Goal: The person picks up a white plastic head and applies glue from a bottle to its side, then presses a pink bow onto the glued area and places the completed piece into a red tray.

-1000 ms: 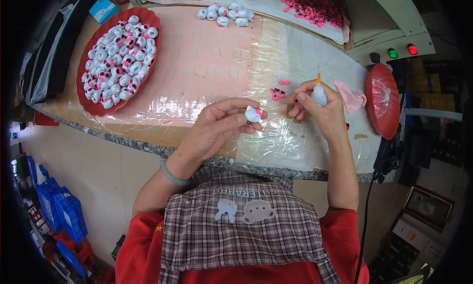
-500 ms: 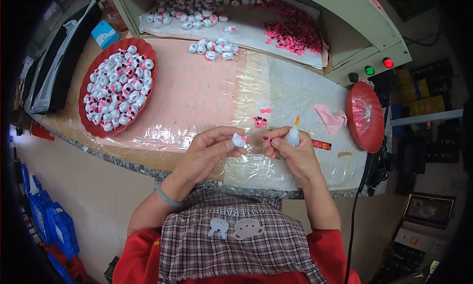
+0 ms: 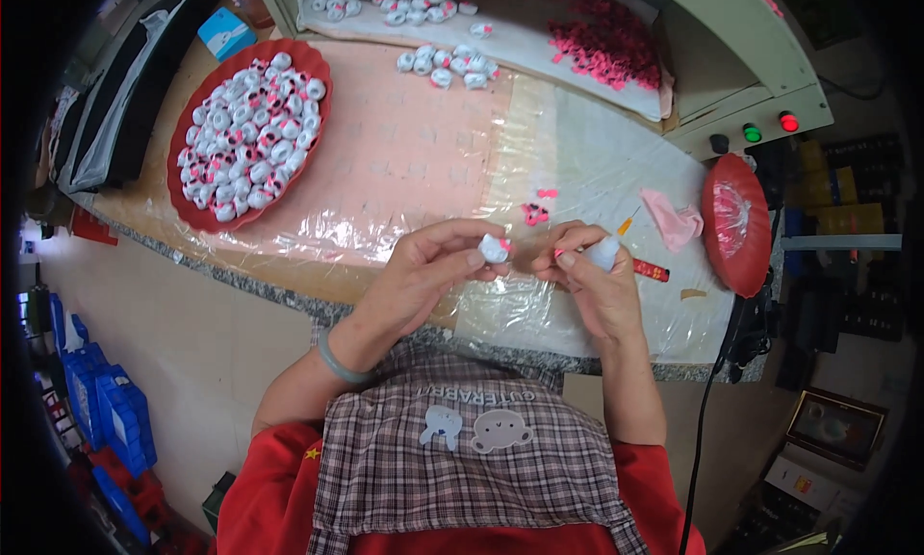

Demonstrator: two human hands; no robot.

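Between thumb and fingers of my left hand is a small white bead with a pink bow on its side. My right hand is closed round a small white glue bottle; its orange needle tip slants up to the right. The same hand pinches a tiny pink piece between thumb and forefinger. A short gap parts the two hands. Just beyond them, a few loose pink and black pieces lie on the plastic-covered table.
At left stands a red scalloped bowl heaped with white beads. More beads and a pink heap lie farther back, by a lit cabinet. At right are a red tube, pink cloth and red dish.
The glue bottle has tipped to the right, its needle swinging from upright to slanted. The pink piece has turned in my right fingers. The whole view has shifted slightly.
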